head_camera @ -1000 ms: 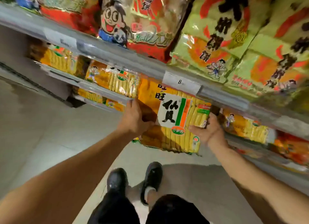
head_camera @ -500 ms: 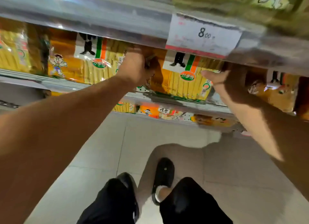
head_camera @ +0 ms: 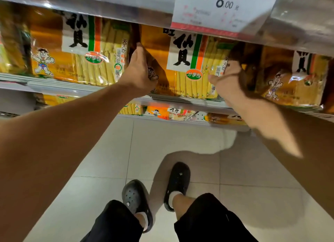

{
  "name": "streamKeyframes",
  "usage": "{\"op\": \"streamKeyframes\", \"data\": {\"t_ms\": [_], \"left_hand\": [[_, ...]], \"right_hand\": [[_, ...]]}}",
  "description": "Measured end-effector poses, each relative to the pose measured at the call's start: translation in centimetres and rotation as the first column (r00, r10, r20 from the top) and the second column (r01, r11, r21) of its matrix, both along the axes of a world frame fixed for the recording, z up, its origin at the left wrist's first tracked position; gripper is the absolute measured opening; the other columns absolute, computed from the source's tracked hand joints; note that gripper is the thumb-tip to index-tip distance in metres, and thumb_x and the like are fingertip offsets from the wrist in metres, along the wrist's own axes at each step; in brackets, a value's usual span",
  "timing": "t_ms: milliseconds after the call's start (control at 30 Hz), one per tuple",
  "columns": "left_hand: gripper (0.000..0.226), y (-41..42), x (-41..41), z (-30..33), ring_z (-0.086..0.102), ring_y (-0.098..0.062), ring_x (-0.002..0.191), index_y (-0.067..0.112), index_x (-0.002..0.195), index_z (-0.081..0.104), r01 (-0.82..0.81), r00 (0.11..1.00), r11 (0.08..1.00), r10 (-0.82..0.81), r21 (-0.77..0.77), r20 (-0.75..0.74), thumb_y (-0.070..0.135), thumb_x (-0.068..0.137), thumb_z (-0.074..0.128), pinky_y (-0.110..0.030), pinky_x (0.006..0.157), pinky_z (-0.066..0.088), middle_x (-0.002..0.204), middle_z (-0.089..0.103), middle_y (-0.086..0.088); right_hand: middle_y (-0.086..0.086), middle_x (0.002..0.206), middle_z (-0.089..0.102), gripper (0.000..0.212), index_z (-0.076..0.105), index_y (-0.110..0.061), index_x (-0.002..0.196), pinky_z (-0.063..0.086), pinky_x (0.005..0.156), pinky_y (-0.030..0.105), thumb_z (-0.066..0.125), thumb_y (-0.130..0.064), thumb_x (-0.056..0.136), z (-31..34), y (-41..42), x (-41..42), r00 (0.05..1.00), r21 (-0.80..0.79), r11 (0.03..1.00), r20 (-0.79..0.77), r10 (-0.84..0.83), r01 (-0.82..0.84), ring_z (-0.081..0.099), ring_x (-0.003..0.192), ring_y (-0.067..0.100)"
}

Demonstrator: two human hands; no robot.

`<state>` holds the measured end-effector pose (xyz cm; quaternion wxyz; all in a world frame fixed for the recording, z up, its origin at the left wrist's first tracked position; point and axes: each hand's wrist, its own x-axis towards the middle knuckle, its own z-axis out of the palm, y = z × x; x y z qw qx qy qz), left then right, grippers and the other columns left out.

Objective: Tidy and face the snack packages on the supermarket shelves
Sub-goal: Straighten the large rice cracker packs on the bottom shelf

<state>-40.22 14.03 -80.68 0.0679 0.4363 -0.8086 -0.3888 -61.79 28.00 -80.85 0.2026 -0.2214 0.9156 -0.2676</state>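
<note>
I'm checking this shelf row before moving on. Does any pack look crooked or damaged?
The middle pack, held at its sides by the left hand and right hand, leans slightly and its lower left corner is crumpled. The left pack and right pack face front. No tears or spills show.

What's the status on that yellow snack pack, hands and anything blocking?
Left hand and right hand gripping the middle yellow snack pack by its sides. Pack upright on shelf, label facing out. Neighbouring packs close either side; nothing blocking.
</note>
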Motion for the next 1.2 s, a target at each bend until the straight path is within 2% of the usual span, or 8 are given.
{"op": "streamKeyframes", "data": {"t_ms": [133,333,433,533,733,900,1067,1200], "left_hand": [[0.105,-0.3,-0.1,0.3,0.027,-0.028,0.142,0.009,0.152,-0.008,0.044,0.999,0.991,-0.04,0.128,-0.034,0.001,0.079,0.067,-0.034,0.115,0.031,0.155,0.021,-0.011],[0.099,3.8,2.1,0.6,-0.009,-0.032,0.149,0.007,0.154,-0.008,0.09,0.99,0.995,-0.093,0.033,0.108,0.013,0.086,0.064,-0.038,0.122,0.009,0.162,-0.012,-0.016],[0.084,7.6,5.1,0.4,0.007,-0.032,0.149,0.007,0.154,0.014,0.206,0.976,0.979,-0.204,-0.014,0.08,0.018,0.087,0.064,-0.042,0.121,0.017,0.162,0.006,-0.015],[0.063,10.8,7.9,0.0,0.037,-0.028,0.138,0.015,0.148,0.035,0.195,0.975,0.974,-0.206,0.112,0.09,0.021,0.09,0.061,-0.036,0.111,0.034,0.152,0.038,-0.01],[0.031,14.6,12.0,-2.0,0.063,-0.015,0.104,0.022,0.123,0.063,0.054,0.98,0.953,-0.107,0.298,0.166,0.02,0.094,0.056,-0.023,0.086,0.048,0.117,0.068,0.002],[0.029,16.7,14.1,-7.1,0.059,-0.008,0.096,0.021,0.121,0.064,-0.079,0.988,0.934,0.028,0.348,0.149,0.018,0.094,0.055,-0.015,0.078,0.041,0.113,0.067,0.005],[0.027,17.6,14.0,-14.4,0.061,-0.011,0.093,0.023,0.12,0.064,-0.107,0.984,0.905,0.036,0.411,0.177,0.021,0.096,0.052,-0.005,0.065,0.039,0.113,0.067,0.005],[0.026,15.7,11.8,-19.8,0.061,-0.015,0.093,0.021,0.121,0.063,-0.188,0.979,0.893,0.139,0.409,0.147,0.022,0.097,0.052,-0.022,0.075,0.045,0.112,0.065,0.002]], "right_hand": [[0.011,0.13,0.056,0.061,0.041,-0.012,0.135,0.048,0.095,0.041,0.072,-0.029,0.085,-0.5,0.1,0.9,0.997,0.085,0.996,-0.075,0.021,-0.015,0.054,0.118,0.029],[0.014,0.135,0.054,0.073,0.031,-0.005,0.147,0.042,0.095,0.03,0.067,-0.027,0.087,0.3,3.1,3.9,0.941,0.303,0.939,-0.236,0.242,-0.165,0.051,0.123,0.03],[0.01,0.155,0.031,0.066,0.032,-0.009,0.149,0.022,0.113,0.023,0.06,-0.019,0.09,0.6,6.3,6.5,0.932,0.178,0.931,-0.124,0.342,-0.318,0.028,0.143,0.021],[0.009,0.16,0.017,0.06,0.04,-0.012,0.145,0.024,0.115,0.025,0.058,-0.012,0.088,0.7,9.0,8.9,0.933,0.069,0.933,-0.05,0.356,-0.353,0.02,0.146,0.019],[0.015,0.144,0.042,0.045,0.055,-0.005,0.128,0.032,0.106,0.023,0.061,-0.004,0.084,-1.9,12.2,11.4,0.863,-0.033,0.863,-0.051,0.502,-0.504,0.038,0.134,0.025],[0.002,0.106,0.057,0.038,0.056,-0.004,0.125,0.034,0.074,0.0,0.065,-0.006,0.088,-8.9,12.1,9.8,0.928,0.01,0.95,0.22,0.301,-0.311,0.053,0.094,0.012],[0.003,0.105,0.064,0.029,0.061,-0.012,0.11,0.051,0.092,0.045,0.07,-0.023,0.085,-17.7,9.7,5.7,0.928,0.191,0.974,0.371,0.039,-0.118,0.059,0.094,0.021],[-0.003,0.114,0.057,0.05,0.048,-0.026,0.114,0.045,0.103,0.045,0.078,-0.039,0.077,-23.6,8.3,3.1,0.88,0.154,0.988,0.472,-0.062,-0.013,0.054,0.111,0.02]]}}
